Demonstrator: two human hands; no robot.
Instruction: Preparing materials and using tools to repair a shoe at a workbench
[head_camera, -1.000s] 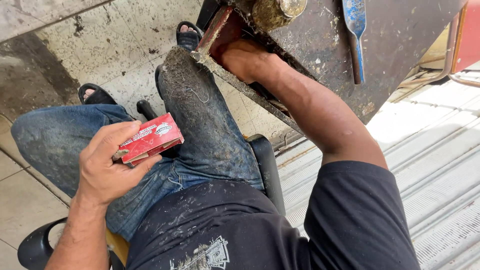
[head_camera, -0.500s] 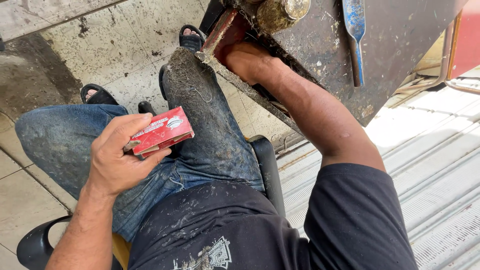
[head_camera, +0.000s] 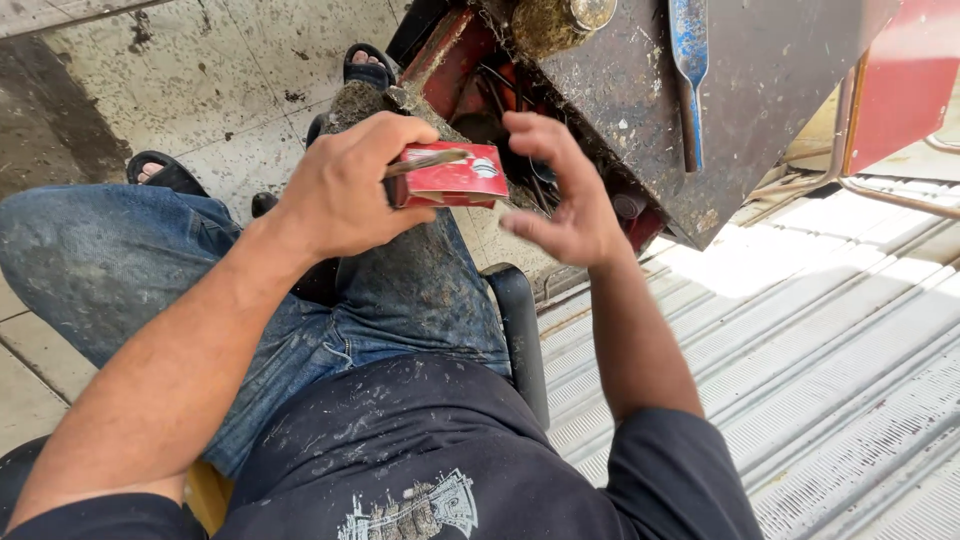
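Above the seated person's right knee, a small red carton (head_camera: 455, 176) sits gripped in the left hand (head_camera: 345, 185), fingers wrapped round its near end; flap looks lifted, contents not visible. Right hand (head_camera: 560, 195) hovers just beside the carton's far end, fingers spread and loose, holding nothing. Judgement: carton is fetched and partly opened; nothing is taken out yet. Grimy red-framed machine (head_camera: 640, 90) stands just beyond, untouched, blue-handled tool (head_camera: 690, 70) lying on its panel.
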